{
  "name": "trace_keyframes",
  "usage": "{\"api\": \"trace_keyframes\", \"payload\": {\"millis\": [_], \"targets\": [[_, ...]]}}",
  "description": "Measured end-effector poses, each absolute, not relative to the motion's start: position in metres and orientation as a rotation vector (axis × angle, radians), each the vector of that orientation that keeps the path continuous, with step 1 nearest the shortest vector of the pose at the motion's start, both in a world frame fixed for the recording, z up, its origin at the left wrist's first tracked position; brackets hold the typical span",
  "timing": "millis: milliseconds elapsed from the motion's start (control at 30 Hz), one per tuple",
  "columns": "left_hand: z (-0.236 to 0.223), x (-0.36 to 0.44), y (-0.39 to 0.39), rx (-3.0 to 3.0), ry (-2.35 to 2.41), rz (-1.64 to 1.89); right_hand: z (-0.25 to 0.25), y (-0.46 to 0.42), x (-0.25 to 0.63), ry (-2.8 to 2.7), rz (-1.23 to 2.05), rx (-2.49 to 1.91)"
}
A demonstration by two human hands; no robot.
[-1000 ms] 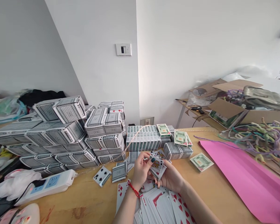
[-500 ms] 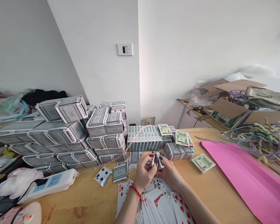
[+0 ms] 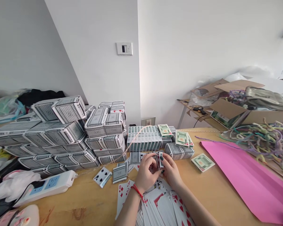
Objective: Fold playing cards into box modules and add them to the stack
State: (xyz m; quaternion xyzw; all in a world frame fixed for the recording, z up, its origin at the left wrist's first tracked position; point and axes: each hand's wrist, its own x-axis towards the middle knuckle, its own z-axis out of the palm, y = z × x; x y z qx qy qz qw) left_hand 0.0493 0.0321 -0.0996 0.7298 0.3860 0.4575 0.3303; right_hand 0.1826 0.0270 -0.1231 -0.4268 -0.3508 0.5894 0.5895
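Note:
My left hand, with a red cord bracelet at the wrist, is closed and pinches a folded playing card. From the other side my right hand, its nails dark, grips the card too, thumb and fingers pressed on it. Fingers hide part of the card, so I cannot tell whether it is one or more. Beneath my wrists lies a spread heap of loose playing cards. Left of my hands are a folded card with a patterned back and a spade card with bent edges.
Blocks built from folded cards are stacked at the left, with a longer block behind my hands. Green card boxes lie to the right, beside a pink sheet. A white power strip sits at left; pipe cleaners lie far right.
The card between my hands has turned more upright, and its narrow folded edge now shows. My fingers have drawn closer together around it. The whole view has shifted slightly.

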Motion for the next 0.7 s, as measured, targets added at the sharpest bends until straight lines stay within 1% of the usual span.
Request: {"api": "trace_keyframes", "payload": {"millis": [133,367,700], "targets": [[-0.108,0.05,0.034,1.747,1.033,1.227,-0.125,0.028,0.184,-0.848,1.322,-1.003],[-0.107,0.048,0.036,1.989,1.045,1.197,-0.121,0.027,0.183,-0.906,1.264,-1.015],[-0.112,0.047,0.037,1.994,1.047,1.22,-0.114,0.026,0.18,-0.934,1.176,-1.103]]}}
